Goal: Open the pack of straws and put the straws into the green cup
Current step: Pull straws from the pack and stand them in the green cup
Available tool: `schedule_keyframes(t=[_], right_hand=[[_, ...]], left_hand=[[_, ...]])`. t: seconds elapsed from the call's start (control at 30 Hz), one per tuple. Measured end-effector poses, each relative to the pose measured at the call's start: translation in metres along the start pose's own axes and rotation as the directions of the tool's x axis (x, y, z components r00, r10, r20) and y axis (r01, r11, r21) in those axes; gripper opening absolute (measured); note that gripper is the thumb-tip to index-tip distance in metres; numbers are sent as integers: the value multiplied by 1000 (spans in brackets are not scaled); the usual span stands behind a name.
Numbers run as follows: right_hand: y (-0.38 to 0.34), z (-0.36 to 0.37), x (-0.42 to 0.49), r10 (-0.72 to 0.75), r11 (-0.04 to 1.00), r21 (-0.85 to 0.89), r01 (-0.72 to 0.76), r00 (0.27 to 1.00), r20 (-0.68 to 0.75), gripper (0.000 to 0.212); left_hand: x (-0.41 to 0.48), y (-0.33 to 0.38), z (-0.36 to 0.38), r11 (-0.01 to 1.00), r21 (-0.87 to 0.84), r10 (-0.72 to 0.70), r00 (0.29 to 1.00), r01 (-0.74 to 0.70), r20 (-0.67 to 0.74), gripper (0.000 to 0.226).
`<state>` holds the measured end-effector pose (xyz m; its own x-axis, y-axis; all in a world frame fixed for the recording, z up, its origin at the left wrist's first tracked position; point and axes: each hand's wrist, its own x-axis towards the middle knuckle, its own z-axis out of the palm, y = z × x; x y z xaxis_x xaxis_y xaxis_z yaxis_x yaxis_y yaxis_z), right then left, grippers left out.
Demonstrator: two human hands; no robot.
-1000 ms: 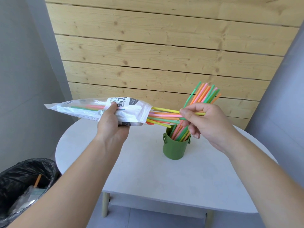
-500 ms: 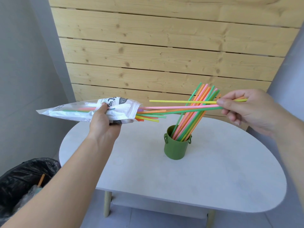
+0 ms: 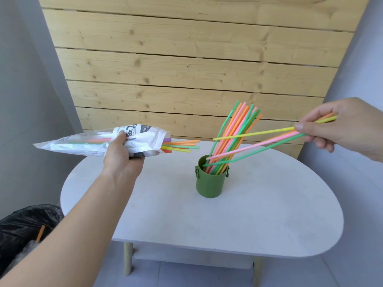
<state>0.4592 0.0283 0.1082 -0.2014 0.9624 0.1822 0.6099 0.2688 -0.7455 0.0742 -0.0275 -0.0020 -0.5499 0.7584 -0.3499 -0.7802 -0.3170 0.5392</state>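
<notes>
Pinching loose straws (image 3: 259, 143), right hand (image 3: 339, 129) fingers (image 3: 300, 127) closed; left hand (image 3: 122, 160) fingers (image 3: 121, 138) curled round pack (image 3: 83, 142).

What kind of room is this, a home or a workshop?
Probably a plain indoor corner, perhaps at home: a small white table before a wooden plank panel, grey walls, and a black bin bag beside it.

Hidden inside the green cup (image 3: 209, 186): lower ends of the straws (image 3: 236, 129) standing there. Right of the cup, cropped by the frame edge: right hand (image 3: 344, 127), at the wrist. Left of the cup, unreadable: print on the pack (image 3: 83, 145). Farther left and lower, cropped: black bin bag (image 3: 27, 224).
</notes>
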Motion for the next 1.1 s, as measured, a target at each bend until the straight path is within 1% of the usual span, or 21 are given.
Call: schedule_keyframes(t=[0.07,0.17,0.3,0.33,0.4,0.53,0.6,0.67,0.77,0.87,0.93,1.07,1.1], right_hand=[[-4,0,-1,1,999,-43,1,1000,25,9],[-11,3,-3,-14,995,-99,19,998,59,10],[-20,11,-2,-6,989,-145,18,997,83,15],[-23,14,-1,-5,988,-155,19,996,92,17],[-28,20,1,-7,987,-161,24,995,104,19],[-38,31,10,-13,987,-155,29,995,99,20],[-42,34,17,-14,990,-140,26,996,87,21],[-45,37,23,-6,990,-138,21,994,108,22],[-45,42,29,21,984,-178,10,985,173,19],[-41,39,34,33,980,-200,2,984,175,17],[-37,33,36,42,979,-206,-7,985,169,17],[-31,27,36,66,974,-224,-25,982,177,17],[-30,27,35,67,973,-228,-25,981,183,16]], left_hand=[[-2,-2,1,1000,5,-7,1000,7,2,17],[-4,-5,3,1000,4,-9,1000,9,17,25],[-2,-8,1,1000,23,-11,999,10,37,19],[-2,-9,1,1000,29,-10,999,9,39,22],[0,-10,0,999,34,-9,999,8,35,30],[0,-10,0,998,58,-23,998,19,56,16],[2,-10,0,996,82,-29,998,23,62,24],[2,-9,-2,995,97,-25,998,19,57,28],[4,-7,-5,994,108,-21,999,16,46,23],[5,-4,-7,993,114,-25,999,21,41,13],[6,-4,-7,992,122,-31,998,25,50,10],[3,-7,-5,993,112,-37,998,31,55,22],[3,-8,-4,993,117,-39,998,33,52,22]])
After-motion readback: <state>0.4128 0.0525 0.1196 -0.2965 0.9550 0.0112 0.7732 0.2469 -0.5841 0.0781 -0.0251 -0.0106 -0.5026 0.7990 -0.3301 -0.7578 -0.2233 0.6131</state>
